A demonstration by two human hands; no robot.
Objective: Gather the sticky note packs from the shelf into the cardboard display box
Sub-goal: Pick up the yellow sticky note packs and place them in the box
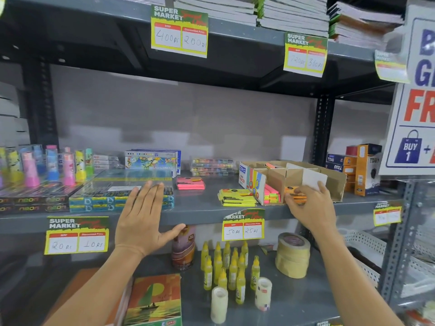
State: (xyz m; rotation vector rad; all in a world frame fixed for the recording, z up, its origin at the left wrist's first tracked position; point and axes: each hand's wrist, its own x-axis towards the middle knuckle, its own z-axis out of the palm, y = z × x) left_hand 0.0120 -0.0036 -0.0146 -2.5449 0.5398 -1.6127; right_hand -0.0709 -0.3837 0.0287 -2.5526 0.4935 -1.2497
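The right hand (313, 205) pinches an orange sticky note pack (296, 196) at the front slot of the brown cardboard display box (334, 182), apparently seating it. The left hand (143, 220) hovers spread and empty. Yellow packs (236, 197) and pink packs (190, 184) lie loose on the grey metal shelf (207, 208).

You face a grey steel shelving unit (207, 211) with dark slotted uprights (323, 128) at its rear corners. Behind the middle shelf a plain pale grey wall (179, 118) is evenly lit, with no window visible. The upper shelf (235, 35) casts shade beneath its underside. Along the right edge a second perforated grey upright (397, 243) adjoins the unit, and a printed offer sign (414, 95) hangs beside it
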